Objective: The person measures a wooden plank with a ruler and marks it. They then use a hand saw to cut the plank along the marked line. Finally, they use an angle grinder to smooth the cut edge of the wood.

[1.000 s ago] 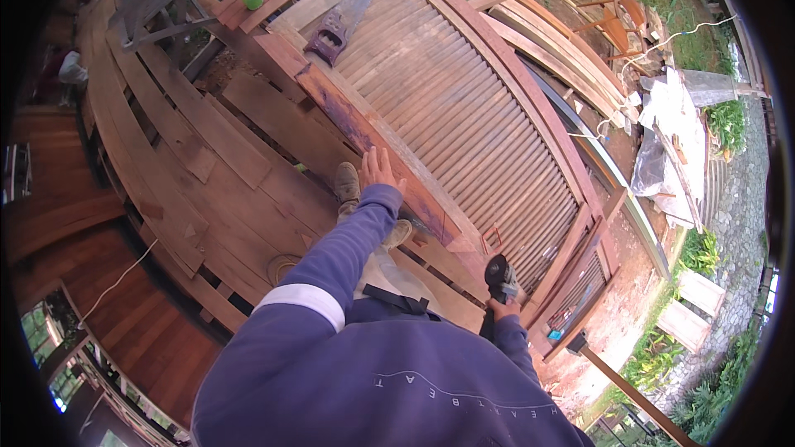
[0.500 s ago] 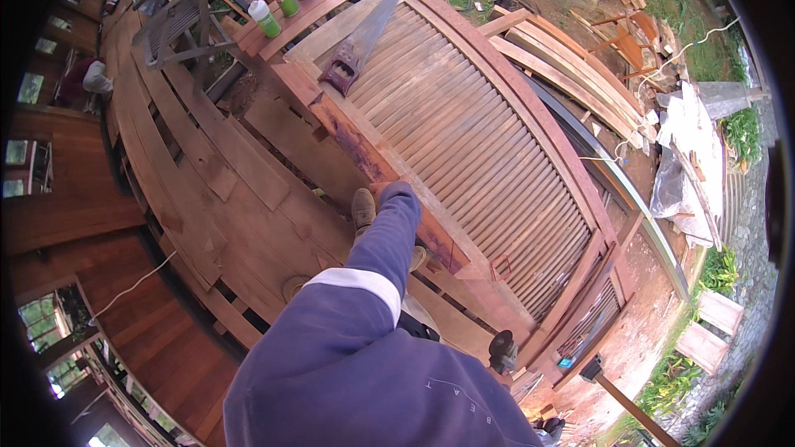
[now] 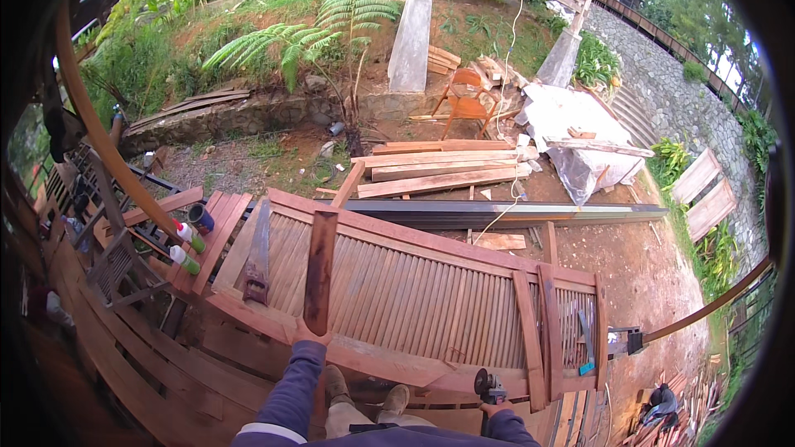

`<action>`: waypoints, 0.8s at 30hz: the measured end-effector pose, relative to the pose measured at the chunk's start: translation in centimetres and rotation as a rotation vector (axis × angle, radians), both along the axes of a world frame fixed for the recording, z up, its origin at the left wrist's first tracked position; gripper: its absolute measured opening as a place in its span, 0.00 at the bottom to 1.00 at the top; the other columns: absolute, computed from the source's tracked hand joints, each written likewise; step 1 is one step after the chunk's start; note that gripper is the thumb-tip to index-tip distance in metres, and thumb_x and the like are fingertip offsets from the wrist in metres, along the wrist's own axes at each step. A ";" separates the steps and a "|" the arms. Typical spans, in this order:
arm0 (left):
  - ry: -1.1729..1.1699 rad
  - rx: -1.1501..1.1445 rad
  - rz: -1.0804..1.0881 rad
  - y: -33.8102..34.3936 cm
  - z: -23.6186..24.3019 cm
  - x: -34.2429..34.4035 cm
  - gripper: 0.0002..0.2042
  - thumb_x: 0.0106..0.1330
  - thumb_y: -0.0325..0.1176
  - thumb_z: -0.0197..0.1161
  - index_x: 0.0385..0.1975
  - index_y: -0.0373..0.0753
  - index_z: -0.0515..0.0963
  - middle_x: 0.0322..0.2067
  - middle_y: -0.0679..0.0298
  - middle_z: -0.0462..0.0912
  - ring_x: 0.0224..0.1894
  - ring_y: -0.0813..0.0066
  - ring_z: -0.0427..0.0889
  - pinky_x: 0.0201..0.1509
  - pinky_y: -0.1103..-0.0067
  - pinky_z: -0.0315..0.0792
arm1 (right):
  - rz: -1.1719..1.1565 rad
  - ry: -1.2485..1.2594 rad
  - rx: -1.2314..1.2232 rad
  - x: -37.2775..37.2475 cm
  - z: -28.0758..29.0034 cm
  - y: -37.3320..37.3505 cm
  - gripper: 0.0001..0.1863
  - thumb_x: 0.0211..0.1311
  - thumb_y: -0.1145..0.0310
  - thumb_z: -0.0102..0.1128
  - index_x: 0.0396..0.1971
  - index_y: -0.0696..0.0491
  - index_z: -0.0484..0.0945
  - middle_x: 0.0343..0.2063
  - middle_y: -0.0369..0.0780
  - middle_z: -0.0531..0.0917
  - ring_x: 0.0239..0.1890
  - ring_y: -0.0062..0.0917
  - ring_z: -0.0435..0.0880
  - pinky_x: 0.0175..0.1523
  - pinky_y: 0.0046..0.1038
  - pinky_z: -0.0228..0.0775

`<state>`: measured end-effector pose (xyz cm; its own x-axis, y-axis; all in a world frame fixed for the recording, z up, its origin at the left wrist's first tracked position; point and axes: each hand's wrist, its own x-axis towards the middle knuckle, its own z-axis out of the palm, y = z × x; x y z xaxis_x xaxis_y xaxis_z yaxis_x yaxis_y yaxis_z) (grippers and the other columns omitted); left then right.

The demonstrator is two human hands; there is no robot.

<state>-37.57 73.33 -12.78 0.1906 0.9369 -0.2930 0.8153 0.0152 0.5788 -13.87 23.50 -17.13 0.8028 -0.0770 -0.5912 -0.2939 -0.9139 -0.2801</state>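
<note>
Across the frame's middle lies a reddish-brown slatted wooden panel. Remotely, I see the left hand, fingers curled round the lower end of a dark-stained wooden board rising left of centre; lower right of centre, the right hand grips a grey-and-black angle grinder

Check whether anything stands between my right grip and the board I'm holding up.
Nothing visible stands up between the right grip, holding the angle grinder, and the dark-stained board in the left grip; only the slatted panel shows across that gap.
</note>
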 end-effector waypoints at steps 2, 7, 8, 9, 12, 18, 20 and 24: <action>0.136 -0.020 -0.192 -0.4 -1.5 -1.8 0.48 0.39 0.45 0.75 0.63 0.40 0.57 0.46 0.43 0.78 0.49 0.46 0.79 0.55 0.62 0.74 | 0.049 -0.035 0.047 -0.7 0.6 1.8 0.41 0.29 0.55 0.77 0.44 0.68 0.76 0.40 0.51 0.81 0.44 0.36 0.82 0.51 0.31 0.74; 0.254 -0.307 -0.604 -5.6 -2.0 -7.2 0.39 0.43 0.50 0.73 0.55 0.42 0.64 0.48 0.48 0.79 0.51 0.48 0.79 0.56 0.63 0.74 | 0.003 0.028 0.173 -4.8 1.1 6.0 0.28 0.33 0.59 0.73 0.36 0.62 0.78 0.29 0.43 0.81 0.32 0.35 0.80 0.40 0.32 0.73; 0.317 -0.343 -0.660 -6.0 -3.4 -8.1 0.39 0.43 0.51 0.73 0.54 0.42 0.64 0.48 0.49 0.79 0.51 0.49 0.80 0.56 0.64 0.74 | 0.014 0.004 0.124 -6.1 2.6 7.9 0.29 0.33 0.58 0.73 0.34 0.63 0.78 0.28 0.43 0.80 0.30 0.33 0.79 0.40 0.33 0.73; 0.343 -0.377 -0.716 -6.4 -4.4 -8.2 0.38 0.43 0.52 0.73 0.53 0.42 0.64 0.49 0.49 0.79 0.51 0.50 0.80 0.56 0.64 0.74 | 0.017 -0.004 0.149 -6.4 0.1 6.2 0.30 0.33 0.56 0.73 0.34 0.64 0.77 0.28 0.43 0.80 0.30 0.32 0.79 0.40 0.33 0.73; 0.412 -0.438 -0.827 -6.6 -6.3 -9.8 0.39 0.42 0.57 0.74 0.50 0.41 0.64 0.49 0.51 0.79 0.52 0.51 0.80 0.56 0.64 0.73 | 0.042 0.052 0.028 -8.5 -0.1 7.6 0.29 0.35 0.56 0.73 0.33 0.64 0.78 0.27 0.45 0.82 0.30 0.35 0.81 0.38 0.34 0.73; 0.490 -0.490 -0.964 -4.7 -8.6 -10.4 0.40 0.45 0.60 0.73 0.50 0.39 0.63 0.48 0.48 0.80 0.51 0.49 0.80 0.54 0.63 0.74 | 0.019 0.082 -0.022 -11.6 -1.9 10.2 0.30 0.33 0.53 0.72 0.29 0.66 0.80 0.27 0.51 0.83 0.32 0.40 0.84 0.40 0.36 0.74; 0.476 -0.495 -0.975 -4.5 -9.6 -10.4 0.40 0.47 0.60 0.72 0.50 0.38 0.63 0.47 0.46 0.80 0.49 0.48 0.81 0.54 0.63 0.74 | 0.007 0.099 -0.035 -12.0 -2.8 11.3 0.32 0.32 0.51 0.72 0.29 0.67 0.81 0.28 0.53 0.84 0.34 0.42 0.84 0.42 0.37 0.75; 0.485 -0.532 -0.972 -4.7 -10.5 -9.9 0.38 0.49 0.59 0.71 0.50 0.36 0.63 0.47 0.44 0.80 0.49 0.46 0.80 0.54 0.63 0.74 | 0.032 0.124 -0.024 -12.5 -2.7 14.2 0.30 0.34 0.53 0.71 0.31 0.66 0.80 0.28 0.52 0.84 0.34 0.41 0.84 0.42 0.37 0.75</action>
<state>-47.49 68.68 -23.26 0.5120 0.2039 -0.8344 0.7489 -0.5817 0.3174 -26.40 37.69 -19.87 0.7260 -0.0676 -0.6844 -0.2952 -0.9295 -0.2212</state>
